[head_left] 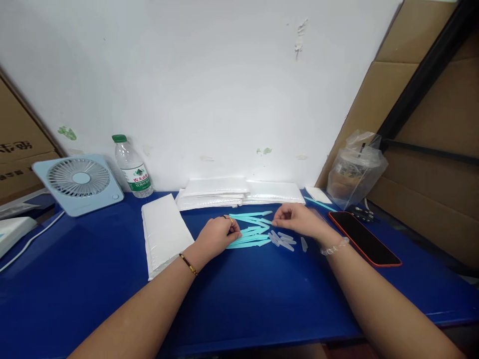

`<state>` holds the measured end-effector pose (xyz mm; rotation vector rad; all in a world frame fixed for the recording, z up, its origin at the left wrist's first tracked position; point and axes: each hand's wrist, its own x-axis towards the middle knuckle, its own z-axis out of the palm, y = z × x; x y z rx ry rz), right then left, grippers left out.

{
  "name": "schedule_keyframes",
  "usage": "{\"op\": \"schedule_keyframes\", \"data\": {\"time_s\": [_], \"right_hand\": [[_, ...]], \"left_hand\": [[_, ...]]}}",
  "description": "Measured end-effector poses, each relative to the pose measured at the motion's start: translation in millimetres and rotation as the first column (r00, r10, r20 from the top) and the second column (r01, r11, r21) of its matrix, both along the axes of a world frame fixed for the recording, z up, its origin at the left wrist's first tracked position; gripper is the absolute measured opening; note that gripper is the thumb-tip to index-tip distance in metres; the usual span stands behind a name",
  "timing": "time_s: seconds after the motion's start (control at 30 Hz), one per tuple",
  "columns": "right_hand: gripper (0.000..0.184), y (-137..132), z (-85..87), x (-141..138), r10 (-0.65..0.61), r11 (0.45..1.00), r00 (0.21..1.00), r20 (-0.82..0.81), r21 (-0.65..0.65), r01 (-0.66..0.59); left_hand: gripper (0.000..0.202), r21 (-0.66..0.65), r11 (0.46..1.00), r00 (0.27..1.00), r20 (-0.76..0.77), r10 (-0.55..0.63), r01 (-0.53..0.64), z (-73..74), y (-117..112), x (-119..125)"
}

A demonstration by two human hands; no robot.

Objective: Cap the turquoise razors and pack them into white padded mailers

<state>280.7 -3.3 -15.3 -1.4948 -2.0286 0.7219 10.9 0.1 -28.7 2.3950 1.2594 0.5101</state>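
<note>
A loose pile of light blue plastic sticks (pixel 251 233) lies on the blue table (pixel 93 279) in front of me. Several small clear plastic pieces (pixel 284 241) lie just right of the pile. My left hand (pixel 217 235) rests at the pile's left end, fingers curled and pinched on the sticks' ends. My right hand (pixel 297 219) hovers over the right side of the pile, fingers pinched together above the clear pieces. What the right fingers hold is too small to make out.
White padded envelopes are stacked at the wall (pixel 239 192) and beside my left arm (pixel 162 232). A small fan (pixel 78 182) and a water bottle (pixel 132 167) stand at the back left. On the right are a phone (pixel 364 238) and a bagged drink cup (pixel 355 172).
</note>
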Motion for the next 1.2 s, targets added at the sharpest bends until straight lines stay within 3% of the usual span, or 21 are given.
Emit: {"op": "schedule_keyframes", "data": {"time_s": [0.1,0.3,0.4,0.63,0.9,1.03,1.2], "right_hand": [[0.021,-7.9,2.0,-6.2,0.103,0.994,0.990,0.097,-0.034,-0.100],[0.011,-13.3,1.5,-15.1,0.146,0.978,0.982,0.117,-0.169,-0.125],[0.013,-13.0,3.6,-12.0,0.136,0.974,0.989,0.051,-0.187,-0.125],[0.021,-6.7,6.7,-5.5,-0.006,0.996,0.978,-0.208,-0.086,-0.012],[0.029,-1.4,5.4,-2.4,-0.061,0.960,0.925,-0.375,-0.274,-0.048],[0.035,1.6,3.2,2.8,-0.020,0.957,0.955,-0.295,-0.281,-0.067],[0.030,3.8,0.2,6.5,0.022,0.991,0.984,-0.176,-0.129,-0.045]], "left_hand": [[0.020,-0.006,1.000,1.000,-0.006,0.016,-0.016,0.7,0.2,0.3],[0.017,-0.023,1.000,1.000,-0.022,0.009,-0.010,5.4,-1.7,0.6],[0.014,-0.008,1.000,1.000,-0.025,-0.005,0.005,7.0,-4.2,1.1],[0.016,0.024,0.999,0.998,-0.049,-0.025,0.026,7.0,-5.4,1.9],[0.024,0.065,0.998,0.998,-0.063,-0.018,0.022,6.7,-5.6,3.4],[0.023,0.078,0.997,1.000,-0.023,0.007,-0.005,5.9,-1.9,0.4],[0.024,0.129,0.991,0.999,-0.022,0.047,-0.043,6.7,1.0,-3.2]]}}
